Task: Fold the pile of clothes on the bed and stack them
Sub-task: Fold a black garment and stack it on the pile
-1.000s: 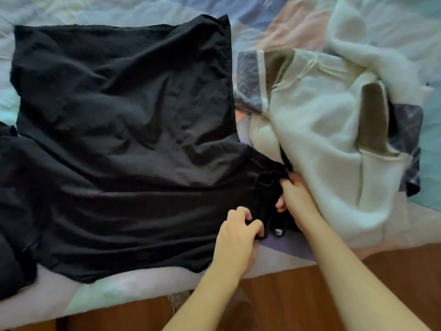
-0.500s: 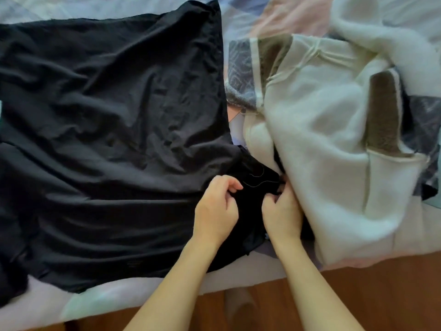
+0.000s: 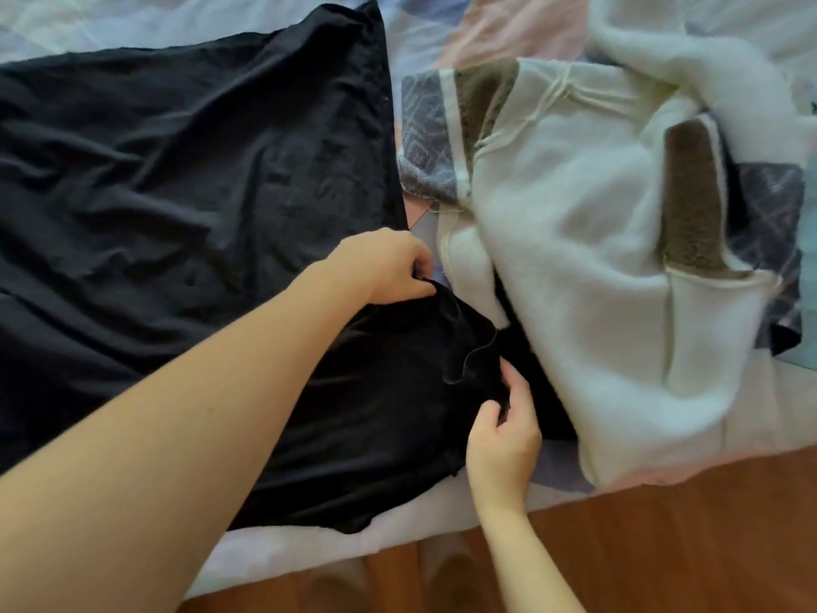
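Observation:
A large black garment (image 3: 185, 179) lies spread over the left and middle of the bed. Its right-hand corner is drawn up into a raised fold. My left hand (image 3: 389, 265) pinches the top edge of that fold, the forearm crossing over the black cloth. My right hand (image 3: 504, 429) pinches the same black edge lower down, by the bed's front edge. A cream fleece garment (image 3: 592, 276) with brown and grey-patterned patches lies crumpled on the right, touching the black fold.
The bedsheet (image 3: 464, 37) is pale with pastel patches. A strip of it shows along the front edge (image 3: 287, 564). Below lies a wooden floor (image 3: 663, 537). My feet in pale slippers (image 3: 446, 572) stand by the bed.
My left hand has moved up and away from my right hand, lifting the black corner. My right hand has slid down the edge toward me. The view has shifted closer.

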